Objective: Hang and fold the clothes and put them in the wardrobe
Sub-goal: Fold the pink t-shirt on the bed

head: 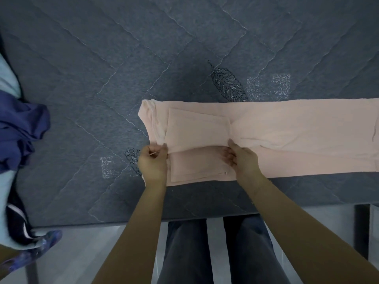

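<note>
A pale pink garment [287, 128] lies flat across the grey quilted bed [102, 68], stretching from the middle to the right edge of the view. Its two sides are folded inward, with both sleeves laid along the body. My left hand [152, 160] pinches the near folded edge at the garment's left end. About an arm's width to the right, my right hand [239, 157] holds the same folded edge, fingers curled under the fabric and thumb on top.
A heap of other clothes sits at the bed's left edge: dark blue fabric [22, 128], a light blue piece [6, 83] and a patterned blue piece [30, 251]. The bed's front edge runs just before my legs [215, 253]. A dark post [362, 228] stands at right.
</note>
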Tool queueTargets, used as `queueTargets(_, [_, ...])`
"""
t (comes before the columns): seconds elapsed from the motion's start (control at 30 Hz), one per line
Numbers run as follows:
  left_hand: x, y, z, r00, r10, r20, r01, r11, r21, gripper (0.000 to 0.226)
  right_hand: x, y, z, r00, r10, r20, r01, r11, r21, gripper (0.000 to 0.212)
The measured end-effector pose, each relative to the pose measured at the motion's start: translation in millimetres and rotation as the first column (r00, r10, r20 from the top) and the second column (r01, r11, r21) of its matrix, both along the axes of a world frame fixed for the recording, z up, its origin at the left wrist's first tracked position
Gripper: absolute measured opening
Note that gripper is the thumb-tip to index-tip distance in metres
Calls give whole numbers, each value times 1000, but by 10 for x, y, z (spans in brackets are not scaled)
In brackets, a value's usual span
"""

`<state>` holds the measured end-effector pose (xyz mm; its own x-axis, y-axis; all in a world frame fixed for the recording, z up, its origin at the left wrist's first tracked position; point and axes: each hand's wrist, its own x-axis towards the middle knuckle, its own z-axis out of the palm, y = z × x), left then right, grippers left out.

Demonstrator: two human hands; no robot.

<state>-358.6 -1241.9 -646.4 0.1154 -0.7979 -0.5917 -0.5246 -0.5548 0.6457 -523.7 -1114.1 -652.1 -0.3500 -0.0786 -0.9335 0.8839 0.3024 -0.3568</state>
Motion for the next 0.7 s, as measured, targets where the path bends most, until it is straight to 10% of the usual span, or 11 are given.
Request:
queueTargets(0.17, [76, 157, -34, 932, -325, 158, 340, 937, -75, 29, -21, 206, 31, 863, 489, -126, -465, 866, 182, 26])
queueTargets(0.23, [20, 131, -26, 838, -458, 297, 534, 800, -273, 33, -28, 268, 61, 511, 777, -368, -677, 628, 385, 37])
queueTargets(0.33, [-231, 44, -62, 685, -664, 300, 719, 548, -427, 26, 15, 160, 127, 31, 722, -692, -693, 515, 505, 13])
queueTargets(0.43, [-430, -73, -264, 438, -834, 335, 882, 327, -339, 43, 14, -124, -65, -257, 702, -664, -758, 280, 589, 43])
queueTargets(0.57, [-279, -463, -632, 149, -799, 582, 989, 133, -70, 61, -204, -323, -428, -345, 819, -459, -724, 79, 685, 58])
queueTargets(0.7, [-152, -763, -767, 180, -697, 694, 963, 270, 21, 72, -437, -146, -638, -445, 817, -366, -636, -1, 772, 61])
